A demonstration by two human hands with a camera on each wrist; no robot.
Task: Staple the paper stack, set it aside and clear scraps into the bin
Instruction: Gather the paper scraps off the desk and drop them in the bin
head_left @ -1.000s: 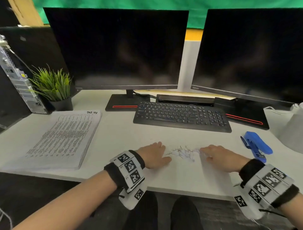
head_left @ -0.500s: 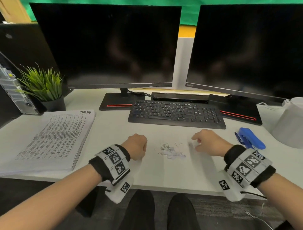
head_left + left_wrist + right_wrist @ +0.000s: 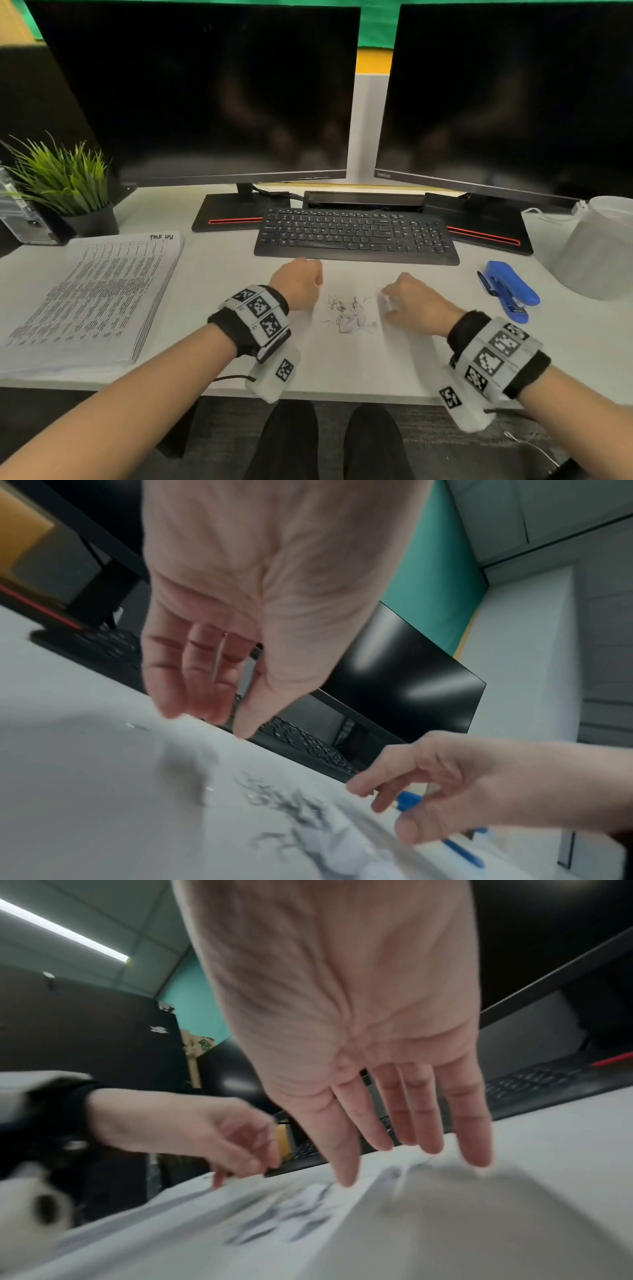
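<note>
A small heap of bent staples and torn paper scraps point(image 3: 347, 313) lies on the white desk between my hands. My left hand point(image 3: 308, 284) hovers just left of it, fingers hanging loosely down toward the desk point(image 3: 209, 723) and holding nothing. On the heap's right, my right hand point(image 3: 394, 303) points straight fingers down at the desktop point(image 3: 404, 1161) beside the scraps point(image 3: 291, 1213). The thick printed paper stack point(image 3: 92, 298) rests at the left. A blue stapler point(image 3: 510, 291) lies at the right, and past it stands the white bin point(image 3: 599, 246).
A black keyboard point(image 3: 356, 236) sits just behind the hands, with two dark monitors point(image 3: 205, 96) on stands behind it. A potted plant point(image 3: 65, 178) and a computer case stand at the far left. The desk's front edge point(image 3: 342, 399) is close below the wrists.
A second ago both hands lay flat on the desk against the spread scraps. They have since lifted and drawn slightly apart, and the scraps sit in a tighter heap.
</note>
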